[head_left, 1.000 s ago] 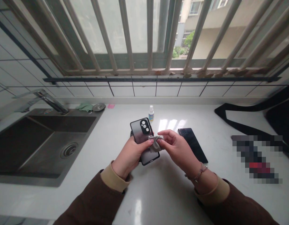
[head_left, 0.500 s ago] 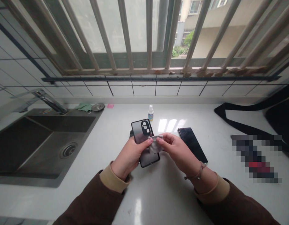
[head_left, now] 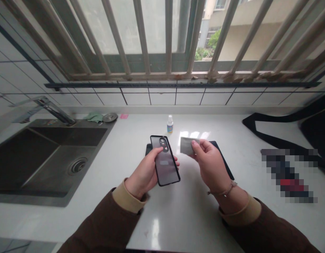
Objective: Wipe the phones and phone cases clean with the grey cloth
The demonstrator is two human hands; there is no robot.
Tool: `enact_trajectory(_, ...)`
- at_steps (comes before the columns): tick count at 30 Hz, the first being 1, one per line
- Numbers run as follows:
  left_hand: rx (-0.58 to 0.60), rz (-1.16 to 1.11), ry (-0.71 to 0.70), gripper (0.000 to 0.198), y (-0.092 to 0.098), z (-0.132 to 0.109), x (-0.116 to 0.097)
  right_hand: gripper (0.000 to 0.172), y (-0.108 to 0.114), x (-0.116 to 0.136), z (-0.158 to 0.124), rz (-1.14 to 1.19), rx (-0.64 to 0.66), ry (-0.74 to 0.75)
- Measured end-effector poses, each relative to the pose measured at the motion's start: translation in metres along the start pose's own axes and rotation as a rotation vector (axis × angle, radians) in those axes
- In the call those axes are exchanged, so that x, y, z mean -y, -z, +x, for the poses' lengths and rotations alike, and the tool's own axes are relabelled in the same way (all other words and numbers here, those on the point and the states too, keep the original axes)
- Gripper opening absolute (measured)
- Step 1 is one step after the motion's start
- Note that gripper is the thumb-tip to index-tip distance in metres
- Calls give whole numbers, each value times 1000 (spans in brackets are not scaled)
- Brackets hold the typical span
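Observation:
My left hand [head_left: 144, 174] grips a dark translucent phone case [head_left: 165, 162] with a black rim, its camera cut-out toward the window. My right hand [head_left: 209, 162] pinches a small grey wiping cloth [head_left: 187, 145] just to the right of the case, apart from it. A black phone [head_left: 225, 162] lies flat on the white counter [head_left: 178, 211], mostly behind my right hand. A small white bottle [head_left: 170, 124] with a blue label stands upright beyond the case. A dark flat object [head_left: 148, 149] peeks out behind the case.
A steel sink [head_left: 43, 158] with a tap [head_left: 50, 109] fills the left. A green rag [head_left: 94, 117], a sink strainer [head_left: 110, 117] and a pink scrap [head_left: 124, 116] lie by the back wall. A black bag strap [head_left: 267, 131] and a blurred patch [head_left: 288, 175] occupy the right.
My right hand lifted the cloth off the case and moved it right. The left hand tilted the case flatter and lower.

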State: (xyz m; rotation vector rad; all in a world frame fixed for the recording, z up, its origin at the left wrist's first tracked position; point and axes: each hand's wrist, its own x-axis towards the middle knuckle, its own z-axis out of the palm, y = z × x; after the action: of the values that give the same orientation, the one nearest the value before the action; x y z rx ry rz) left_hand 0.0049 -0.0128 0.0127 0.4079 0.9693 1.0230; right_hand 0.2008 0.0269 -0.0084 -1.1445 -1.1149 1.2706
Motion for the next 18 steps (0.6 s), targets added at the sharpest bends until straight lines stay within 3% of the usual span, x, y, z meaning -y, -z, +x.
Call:
enact_trajectory(3,135,23,121,60,-2,-5,4,29,6,5,-3,-424,-107,386)
enact_trajectory(6,226,88,187,72,-3,-6,15,29,4,0,-12,-699,71,631)
enact_trajectory(10,259,59,71,69,-6,-1,25,46,-5,-12,-20,-744,341,784)
enact_trajectory(14,211,6,-64,63,-7,5,27,51,-10,-14,-23,-714,397,849)
enact_trajectory(18,65,-5,-142,63,-2,10,26,47,-13,-10,-27,-664,514,935)
